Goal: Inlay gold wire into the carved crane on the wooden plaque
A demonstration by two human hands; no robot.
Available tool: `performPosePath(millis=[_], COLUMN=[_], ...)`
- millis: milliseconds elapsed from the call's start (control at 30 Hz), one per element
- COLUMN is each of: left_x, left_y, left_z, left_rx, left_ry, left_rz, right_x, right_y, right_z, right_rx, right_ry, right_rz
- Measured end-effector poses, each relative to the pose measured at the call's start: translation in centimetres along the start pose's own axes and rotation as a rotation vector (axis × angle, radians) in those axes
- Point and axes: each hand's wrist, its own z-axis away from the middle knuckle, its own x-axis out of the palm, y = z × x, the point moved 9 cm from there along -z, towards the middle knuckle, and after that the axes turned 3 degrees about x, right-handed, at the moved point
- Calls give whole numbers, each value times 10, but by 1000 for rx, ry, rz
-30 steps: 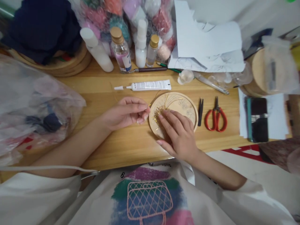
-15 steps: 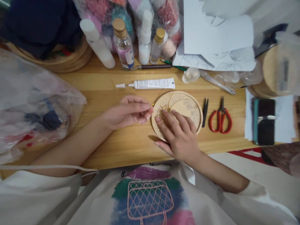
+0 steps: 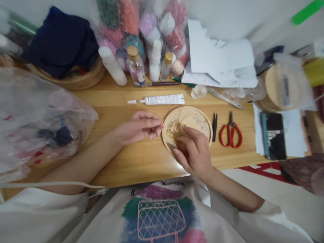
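Observation:
A round wooden disc [image 3: 197,118] with gold wire patterns lies on the wooden table [image 3: 141,162]. My right hand [image 3: 194,150] rests on the disc's near left part, fingers curled and pressing on the gold wire there. Just left of the disc, my left hand [image 3: 140,127] pinches the end of a thin gold wire [image 3: 168,113] between thumb and fingers at the disc's rim. The wire arcs up over the disc's far left edge.
A white glue tube [image 3: 162,100] lies beyond the disc. Black tweezers [image 3: 215,122] and red-handled scissors [image 3: 231,132] lie to the right, then a phone [image 3: 274,136] on paper. Bottles [image 3: 136,65] and bagged pompoms stand at the back. A plastic bag [image 3: 37,118] fills the left.
My right hand's fingers have curled in and drawn back toward me on the disc. The left hand keeps its pinch by the rim. The head view has shifted slightly.

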Motion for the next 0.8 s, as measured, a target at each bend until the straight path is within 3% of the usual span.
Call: performPosePath(millis=[67, 200, 367, 567, 800], left_x=[1, 6, 8, 8, 8], left_y=[-1, 0, -1, -4, -3], left_z=[1, 0, 0, 0, -1], left_rx=[-4, 15, 31, 28, 33], left_ry=[-8, -44, -82, -108, -114], left_rz=[13, -5, -22, -29, -1], right_x=[-3, -4, -2, 33, 59], right_y=[-3, -5, -2, 14, 7], right_z=[-2, -20, -78, -137, -154], right_rx=[4, 52, -49, -68, -118], right_ry=[-1, -127, -284, -565, -617], right_rz=[-10, 21, 87, 216, 262])
